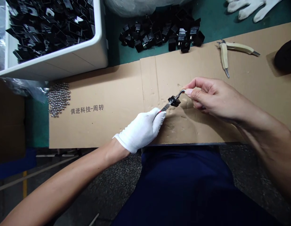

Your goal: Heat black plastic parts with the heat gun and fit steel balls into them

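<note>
My left hand (145, 128), in a white glove, is closed around a flat dark metal tool (165, 107) whose exact kind I cannot make out. At the tool's far end sits a small black block-like part (174, 101). My bare right hand (206, 94) pinches a bent silver hex key (181, 92) between thumb and fingertips. The key's other end meets the black part; how deep it sits is hidden. Both hands are over the cardboard sheet (117, 125).
A white bin (100, 37) full of black parts stands back left, and more black parts (157, 34) lie behind the cardboard. Small metal pins (58, 99) cluster at left. Cream-handled cutters (225, 50), a white glove (251, 8) and a dark rounded object (286, 56) lie right.
</note>
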The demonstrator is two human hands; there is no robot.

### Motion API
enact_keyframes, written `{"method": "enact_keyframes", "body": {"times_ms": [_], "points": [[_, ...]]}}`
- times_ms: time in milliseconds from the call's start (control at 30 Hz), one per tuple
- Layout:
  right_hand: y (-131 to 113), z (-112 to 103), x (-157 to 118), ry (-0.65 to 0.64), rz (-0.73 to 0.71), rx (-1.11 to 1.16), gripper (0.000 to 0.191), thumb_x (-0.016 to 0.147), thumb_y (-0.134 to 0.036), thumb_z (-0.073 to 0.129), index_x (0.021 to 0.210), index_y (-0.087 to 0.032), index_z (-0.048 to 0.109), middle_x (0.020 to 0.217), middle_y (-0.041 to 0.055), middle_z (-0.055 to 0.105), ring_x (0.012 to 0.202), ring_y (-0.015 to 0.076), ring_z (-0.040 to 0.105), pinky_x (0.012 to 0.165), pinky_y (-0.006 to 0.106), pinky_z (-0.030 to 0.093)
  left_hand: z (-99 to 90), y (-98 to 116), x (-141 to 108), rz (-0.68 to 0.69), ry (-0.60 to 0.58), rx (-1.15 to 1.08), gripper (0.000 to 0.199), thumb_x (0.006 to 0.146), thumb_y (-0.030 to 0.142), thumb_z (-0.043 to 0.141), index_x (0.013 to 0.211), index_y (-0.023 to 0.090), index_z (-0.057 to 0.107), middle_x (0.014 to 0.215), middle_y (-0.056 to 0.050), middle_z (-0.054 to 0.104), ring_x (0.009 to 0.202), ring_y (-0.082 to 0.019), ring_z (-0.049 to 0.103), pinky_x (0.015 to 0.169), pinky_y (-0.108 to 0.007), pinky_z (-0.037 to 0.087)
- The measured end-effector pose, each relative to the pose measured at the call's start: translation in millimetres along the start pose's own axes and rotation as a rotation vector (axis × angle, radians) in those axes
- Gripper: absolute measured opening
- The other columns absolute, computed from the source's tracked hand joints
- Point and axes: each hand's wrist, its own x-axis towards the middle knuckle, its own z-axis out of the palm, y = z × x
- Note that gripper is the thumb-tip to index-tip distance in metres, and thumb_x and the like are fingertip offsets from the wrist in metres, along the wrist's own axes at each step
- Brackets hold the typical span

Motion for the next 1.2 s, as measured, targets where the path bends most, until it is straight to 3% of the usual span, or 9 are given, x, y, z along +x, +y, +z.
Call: {"method": "enact_keyframes", "body": {"times_ms": [233,400,533,933,1200], "points": [[8,-10,4,-0.048,0.025,-0.066,0.012,0.101,-0.019,0.062,0.09,-0.019,0.067,0.054,-0.0038,0.046,0.041,0.0071,0.033,0.033,0.015,0.021,1.2,3,3,0.005,-0.017,0.06,0.032,0.112,0.036,0.034,0.1,0.02,0.059,0.081,-0.001,0.064,0.059,-0.015,0.057,0.067,-0.031,0.045],[16,-24,3,-0.202,0.124,-0.039,0.013,0.101,-0.025,0.065,0.091,-0.018,0.07,0.057,-0.0011,0.047,0.042,0.0071,0.032,0.034,0.017,0.022,2.5,5,6,0.009,-0.069,0.22,0.034,0.11,0.042,0.037,0.099,0.02,0.06,0.081,-0.004,0.066,0.065,-0.019,0.061,0.067,-0.032,0.045],[19,-30,-2,-0.226,0.163,-0.021,0.014,0.101,-0.029,0.067,0.092,-0.019,0.07,0.059,-0.0003,0.048,0.043,0.0072,0.031,0.033,0.018,0.019,1.8,4,6,0.023,-0.093,0.258,0.035,0.11,0.044,0.038,0.097,0.021,0.06,0.077,-0.003,0.064,0.065,-0.019,0.061,0.065,-0.031,0.043],[20,-27,-3,-0.393,0.148,0.25,0.02,0.098,-0.035,0.073,0.105,-0.016,0.072,0.054,-0.0077,0.041,0.043,0.0065,0.027,0.038,0.016,0.021,-12.8,-10,-7,0.094,-0.137,-0.021,0.033,0.109,0.041,0.04,0.086,0.021,0.051,0.073,0.003,0.055,0.06,-0.013,0.047,0.061,-0.027,0.038],[30,-1,-4,-0.372,0.137,0.468,0.019,0.099,-0.035,0.068,0.106,-0.018,0.068,0.049,-0.0126,0.038,0.036,0.0051,0.017,0.034,0.013,0.018,-13.1,-16,-19,0.078,-0.116,-0.189,0.034,0.11,0.042,0.036,0.087,0.022,0.051,0.076,0.002,0.054,0.063,-0.014,0.047,0.065,-0.029,0.041]]}}
